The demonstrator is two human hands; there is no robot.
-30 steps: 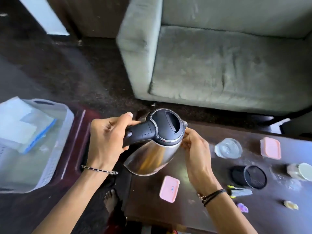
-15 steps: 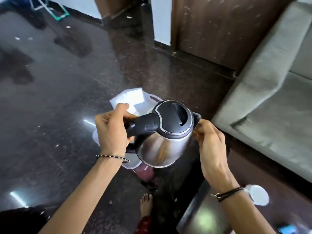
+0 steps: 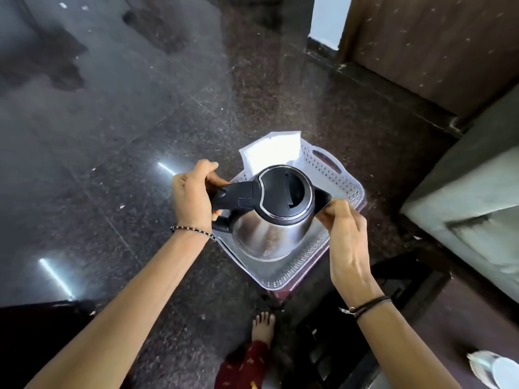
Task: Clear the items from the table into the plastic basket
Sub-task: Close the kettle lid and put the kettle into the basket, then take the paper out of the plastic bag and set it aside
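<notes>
A steel electric kettle with a black lid and handle hangs over the white perforated plastic basket. My left hand grips the black handle. My right hand holds the kettle at its spout side. The kettle covers most of the basket's inside. A white flat packet leans at the basket's far end.
The basket rests on a dark red stool on the dark speckled floor. A grey sofa stands to the right. The dark table's corner is at lower right with a pale item. My bare foot is below.
The view has swung left from the table to the basket. Both hands carried the kettle from above the table to over the basket.
</notes>
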